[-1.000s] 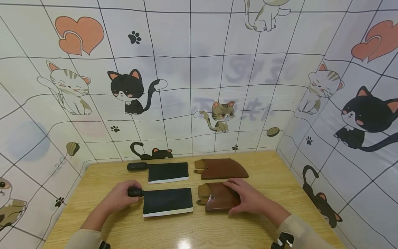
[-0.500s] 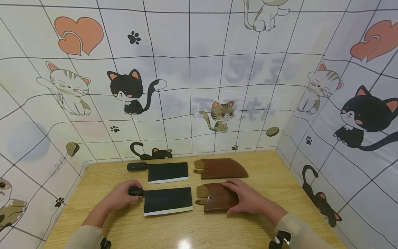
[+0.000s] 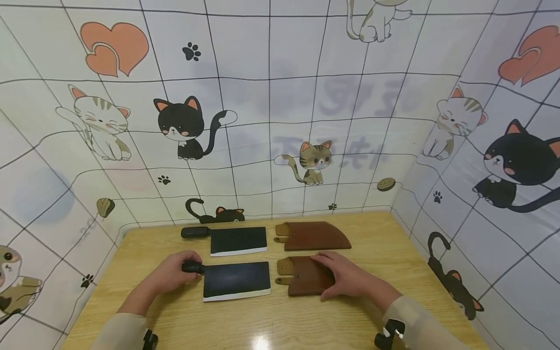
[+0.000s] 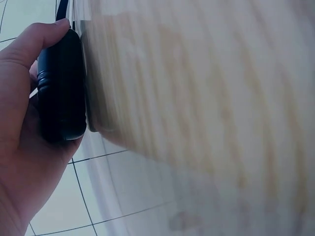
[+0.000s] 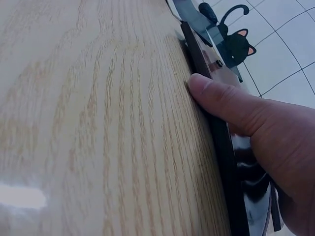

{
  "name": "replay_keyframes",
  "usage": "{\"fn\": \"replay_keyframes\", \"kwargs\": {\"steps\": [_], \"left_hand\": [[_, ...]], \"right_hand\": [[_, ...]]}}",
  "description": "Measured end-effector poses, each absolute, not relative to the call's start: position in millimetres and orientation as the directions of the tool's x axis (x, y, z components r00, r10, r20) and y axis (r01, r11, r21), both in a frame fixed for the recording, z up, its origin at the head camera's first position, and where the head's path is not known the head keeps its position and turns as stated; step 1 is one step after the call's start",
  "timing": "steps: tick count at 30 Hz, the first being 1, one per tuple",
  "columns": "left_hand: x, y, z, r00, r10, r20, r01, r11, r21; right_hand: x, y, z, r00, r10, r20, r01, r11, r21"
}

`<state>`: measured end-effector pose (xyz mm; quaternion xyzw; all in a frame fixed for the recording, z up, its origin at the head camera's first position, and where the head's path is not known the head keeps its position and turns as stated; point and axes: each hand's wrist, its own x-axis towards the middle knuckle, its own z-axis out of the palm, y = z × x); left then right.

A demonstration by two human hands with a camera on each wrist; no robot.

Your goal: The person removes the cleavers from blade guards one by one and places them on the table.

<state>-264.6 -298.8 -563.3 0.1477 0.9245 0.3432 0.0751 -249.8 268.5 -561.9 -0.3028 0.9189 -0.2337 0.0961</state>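
Observation:
My left hand grips the black handle of the nearer cleaver, thumb laid along it in the left wrist view. This cleaver's broad black blade, white along its front edge, points right across the table. To its right, my right hand holds a brown leather knife sheath across its width, thumb on the near edge and fingers over the far one. The sheath's tan strap end faces the blade, a narrow gap between them. In the right wrist view the thumb presses the sheath's dark edge.
Behind lies a second cleaver with its black handle to the left. A second brown sheath, curved at its right end, lies beside it. The wooden table meets cat-patterned wall sheeting at the back and sides.
The right hand and its sheath have shifted slightly left, narrowing the gap to the blade. The nearer cleaver has moved slightly away from me. Both holds stay the same.

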Motion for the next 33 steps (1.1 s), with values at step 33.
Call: {"fn": "replay_keyframes", "kwargs": {"steps": [33], "left_hand": [[-261.9,-300.5,-556.7,-0.924,0.382,0.015,0.321,0.754,0.572]], "right_hand": [[-252.2,267.8,-556.5,-0.764,-0.643,-0.054,-0.541,0.684,-0.49]]}}
